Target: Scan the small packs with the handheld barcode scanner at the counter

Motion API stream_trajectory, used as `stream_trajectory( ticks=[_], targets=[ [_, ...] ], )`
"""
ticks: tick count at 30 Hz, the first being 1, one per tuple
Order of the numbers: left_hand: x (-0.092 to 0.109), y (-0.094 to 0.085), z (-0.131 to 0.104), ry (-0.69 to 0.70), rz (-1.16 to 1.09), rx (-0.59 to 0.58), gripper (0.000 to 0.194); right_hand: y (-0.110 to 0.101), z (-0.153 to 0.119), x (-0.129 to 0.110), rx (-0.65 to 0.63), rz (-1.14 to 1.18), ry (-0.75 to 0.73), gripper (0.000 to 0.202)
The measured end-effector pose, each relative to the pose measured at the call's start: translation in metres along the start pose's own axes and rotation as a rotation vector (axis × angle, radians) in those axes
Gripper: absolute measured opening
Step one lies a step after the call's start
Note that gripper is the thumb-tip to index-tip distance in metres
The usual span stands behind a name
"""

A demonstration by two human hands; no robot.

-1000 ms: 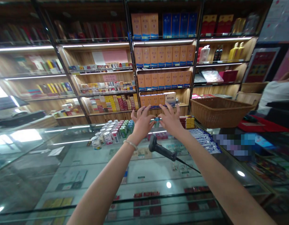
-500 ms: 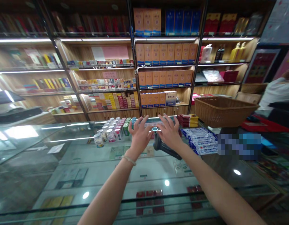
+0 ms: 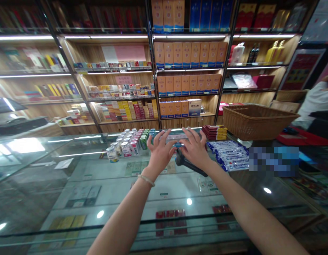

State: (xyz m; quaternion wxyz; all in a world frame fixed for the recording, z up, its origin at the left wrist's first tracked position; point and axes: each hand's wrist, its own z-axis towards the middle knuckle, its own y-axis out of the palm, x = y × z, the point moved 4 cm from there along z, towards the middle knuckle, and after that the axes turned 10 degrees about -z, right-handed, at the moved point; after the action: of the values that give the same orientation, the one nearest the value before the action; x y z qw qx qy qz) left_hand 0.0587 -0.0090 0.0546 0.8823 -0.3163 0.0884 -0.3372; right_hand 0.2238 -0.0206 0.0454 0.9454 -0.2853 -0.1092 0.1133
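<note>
Both of my hands reach over the glass counter (image 3: pixel 142 191), backs up and fingers spread. The thumbs of my left hand (image 3: pixel 160 150) and my right hand (image 3: pixel 194 148) point towards each other. Between the thumb tips shows a small blue thing (image 3: pixel 177 144), mostly hidden; whether they touch it I cannot tell. A black handheld scanner (image 3: pixel 192 167) lies on the glass just below my right hand, its head partly beneath the fingers. Rows of small gum jars (image 3: pixel 126 148) stand left of my left hand. Blue-and-white wrapped sticks (image 3: pixel 230 156) lie to the right of my right hand.
Red-and-yellow packs (image 3: pixel 214 132) are stacked behind the wrapped sticks. A brown wicker basket (image 3: pixel 259 124) sits at the right. Shelves of orange boxes (image 3: pixel 177 55) line the back wall. A person in a white top (image 3: pixel 316 99) is at the far right. Boxes show under the glass.
The view has tipped slightly downward, so the shelves sit higher. My hands keep nearly the same spread pose; less of the small blue thing shows between the thumbs.
</note>
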Motion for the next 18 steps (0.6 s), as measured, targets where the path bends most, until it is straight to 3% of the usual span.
stream_trajectory(
  ticks=[5,9,18],
  targets=[
    [-0.008,0.005,-0.002,-0.086,-0.038,-0.052,0.034,0.005,0.000,0.013,-0.013,0.167,0.213,0.017],
    [-0.018,0.014,-0.004,-0.179,-0.092,-0.083,0.021,0.012,-0.001,0.028,-0.008,0.298,0.374,0.020],
    [-0.022,0.013,0.002,-0.263,-0.176,-0.109,0.015,0.022,-0.004,0.035,-0.013,0.299,0.406,0.027]
  ],
)
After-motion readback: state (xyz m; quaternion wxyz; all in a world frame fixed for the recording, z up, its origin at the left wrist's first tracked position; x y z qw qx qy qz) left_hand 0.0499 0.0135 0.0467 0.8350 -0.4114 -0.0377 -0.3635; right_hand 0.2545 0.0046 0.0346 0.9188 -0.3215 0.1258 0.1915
